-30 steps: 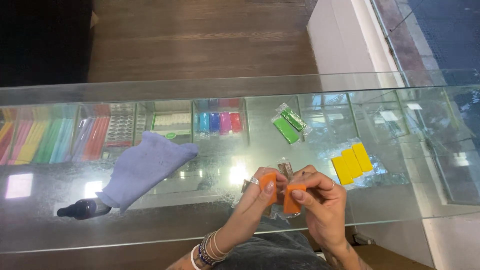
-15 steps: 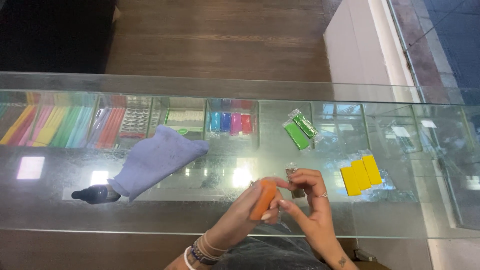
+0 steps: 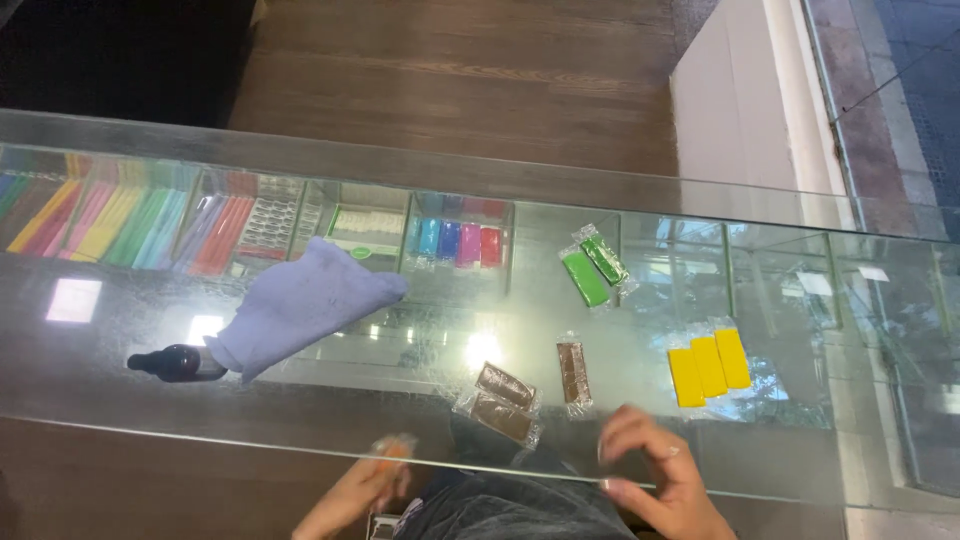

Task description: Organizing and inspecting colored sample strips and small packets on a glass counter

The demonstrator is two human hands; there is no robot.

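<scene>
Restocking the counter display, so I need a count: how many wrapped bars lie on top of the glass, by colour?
Brown wrapped bars: 3
Yellow wrapped bars: 3
Green wrapped bars: 2
Total: 8 on the glass counter. The blurred orange piece in the left hand is not counted.

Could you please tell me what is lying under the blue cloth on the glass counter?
The blue cloth lies on the glass counter, its lower corner draped over a dark bottle, whose end it hides. Trays of coloured packets show through the glass beyond it; anything directly beneath is covered.
</scene>
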